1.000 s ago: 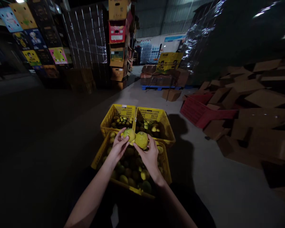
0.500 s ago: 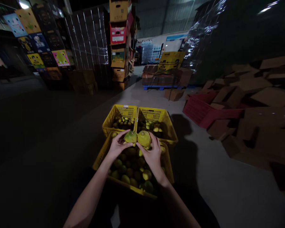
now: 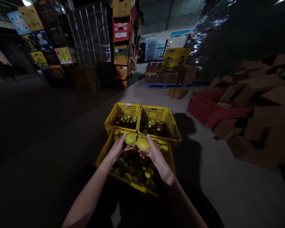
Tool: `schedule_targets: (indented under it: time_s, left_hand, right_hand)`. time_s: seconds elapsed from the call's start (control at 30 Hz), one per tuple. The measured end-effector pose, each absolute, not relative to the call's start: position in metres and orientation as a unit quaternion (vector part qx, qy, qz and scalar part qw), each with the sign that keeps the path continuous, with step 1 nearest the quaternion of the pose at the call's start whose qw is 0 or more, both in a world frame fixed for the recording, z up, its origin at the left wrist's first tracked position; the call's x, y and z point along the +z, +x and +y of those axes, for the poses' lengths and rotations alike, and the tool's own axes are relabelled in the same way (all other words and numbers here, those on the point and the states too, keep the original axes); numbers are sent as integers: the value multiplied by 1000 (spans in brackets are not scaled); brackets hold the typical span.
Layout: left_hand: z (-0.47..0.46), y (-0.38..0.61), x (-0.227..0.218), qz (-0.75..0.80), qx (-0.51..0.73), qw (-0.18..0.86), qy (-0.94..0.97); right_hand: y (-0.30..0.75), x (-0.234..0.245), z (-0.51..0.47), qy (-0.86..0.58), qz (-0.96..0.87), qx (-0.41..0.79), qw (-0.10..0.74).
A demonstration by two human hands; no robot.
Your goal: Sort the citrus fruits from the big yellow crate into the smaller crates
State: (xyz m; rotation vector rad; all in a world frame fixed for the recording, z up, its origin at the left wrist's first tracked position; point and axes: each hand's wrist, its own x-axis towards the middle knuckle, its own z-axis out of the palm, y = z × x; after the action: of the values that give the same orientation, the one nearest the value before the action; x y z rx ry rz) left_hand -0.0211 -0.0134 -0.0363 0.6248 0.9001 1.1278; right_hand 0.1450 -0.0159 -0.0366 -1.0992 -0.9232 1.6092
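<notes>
My left hand [image 3: 118, 147] is closed around a yellow-green citrus fruit [image 3: 130, 138]. My right hand [image 3: 154, 152] grips a second, yellower fruit [image 3: 143, 144] right beside it. Both fruits are held side by side above the near yellow crate [image 3: 104, 155], which is full of green and yellow citrus fruits. Two more yellow crates stand just beyond it: the far left crate [image 3: 122, 110] and the far right crate [image 3: 169, 121], each partly filled with fruits.
A red crate [image 3: 204, 110] lies tipped at the right beside a heap of flattened cardboard [image 3: 258, 104]. Stacked cartons [image 3: 122, 41] and wrapped pallets [image 3: 90, 38] rise at the back. Boxes sit on a blue pallet [image 3: 166, 85]. The concrete floor is dark at the left.
Both hands have turned palm-up with their fruits and dropped slightly toward the near crate. The view has shifted a little to the left.
</notes>
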Motion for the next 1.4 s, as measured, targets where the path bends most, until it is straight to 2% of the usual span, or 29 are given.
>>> schedule_targets:
  time_s: [0.2, 0.47, 0.57, 0.73, 1.03, 1.4]
  left_hand:
    - [-16, -23, -34, 424, 502, 694, 293]
    - [-24, -25, -31, 388, 634, 535, 401]
    - [-23, -26, -32, 391, 649, 506, 412]
    - [-28, -29, -27, 392, 625, 541, 405]
    - [-25, -35, -28, 369, 611, 659, 238]
    - [-24, -13, -33, 358, 619, 659, 231]
  right_hand:
    - [141, -40, -14, -432, -376, 660, 486]
    - [138, -42, -10, -459, -461, 513, 560]
    - [138, -45, -10, -445, -477, 499, 570]
    - [138, -47, -10, -411, -481, 512, 581]
    - [146, -44, -12, -394, -431, 553, 594]
    - [134, -49, -8, -323, -288, 675, 598]
